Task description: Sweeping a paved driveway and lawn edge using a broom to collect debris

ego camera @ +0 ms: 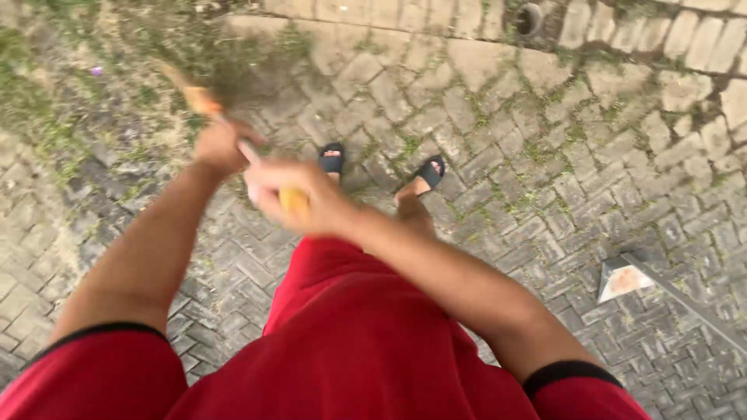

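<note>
Both hands clench a broom handle (247, 152): the left hand (219, 146) farther along it, the right hand (299, 196) nearer, at its yellow end. The blurred broom head (226, 74) lies far left over mossy brick paving (545, 155).

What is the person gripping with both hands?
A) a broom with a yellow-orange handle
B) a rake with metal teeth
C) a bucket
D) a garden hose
A: the left hand and right hand both close around the broom, whose blurred bristles sweep the brick paving.
</note>
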